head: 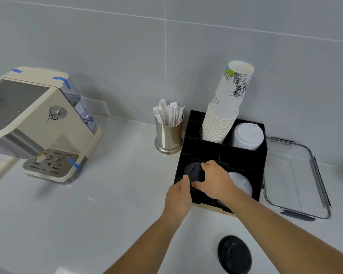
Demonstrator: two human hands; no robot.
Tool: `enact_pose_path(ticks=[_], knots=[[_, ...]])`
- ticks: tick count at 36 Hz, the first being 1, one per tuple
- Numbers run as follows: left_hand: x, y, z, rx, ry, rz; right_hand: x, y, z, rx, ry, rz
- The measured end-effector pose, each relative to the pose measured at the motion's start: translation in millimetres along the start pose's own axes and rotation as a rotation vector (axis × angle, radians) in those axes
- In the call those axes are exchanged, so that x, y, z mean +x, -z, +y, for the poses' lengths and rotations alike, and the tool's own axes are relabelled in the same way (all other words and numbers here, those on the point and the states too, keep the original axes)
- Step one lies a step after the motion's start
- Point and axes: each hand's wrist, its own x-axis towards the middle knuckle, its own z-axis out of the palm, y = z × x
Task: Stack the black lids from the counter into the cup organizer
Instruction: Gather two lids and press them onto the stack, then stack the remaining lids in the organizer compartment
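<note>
The black cup organizer [244, 155] stands on the white counter right of centre. Over its front left compartment, both hands grip a black lid [193, 172]. My left hand [178, 194] pinches the lid's near edge with the thumb. My right hand [216, 179] covers its right side with the fingers curled over the rim. A second black lid [234, 254] lies flat on the counter near the bottom edge, under my right forearm. The front right compartment holds clear lids [242, 182], partly hidden by my right wrist.
Stacked paper cups [226, 107] and white lids [248, 135] fill the organizer's rear compartments. A steel cup of wrapped straws [168, 133] stands just left of it. A cream coffee machine [38, 123] sits at far left. A clear glass container [297, 178] lies right of the organizer.
</note>
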Motion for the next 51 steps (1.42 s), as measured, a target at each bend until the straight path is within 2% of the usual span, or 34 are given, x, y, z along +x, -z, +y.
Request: enact_pose_path(ticks=[10, 15, 28, 42, 51], knots=[[0.7, 5.3, 8.0, 0.041, 0.005, 0.008, 5.0, 10.0, -2.4, 0.007, -0.006, -0.074], [0.0, 10.4, 8.3, 0.006, 0.021, -0.054, 2.8, 22.9, -0.9, 0.073, -0.035, -0.125], [-39.6, 10.6, -16.6, -0.037, 0.114, -0.187, -75.1, 43.6, 49.1, 0.399, -0.156, 0.022], [-76.1, -36.8, -41.4, 0.232, 0.193, -0.360, -173.2, -4.4, 124.9, 0.612, -0.439, -0.039], [-91.2, -55.5, -49.9, 0.402, 0.245, -0.416, -201.5, -36.1, 137.6, 0.749, -0.556, -0.147]])
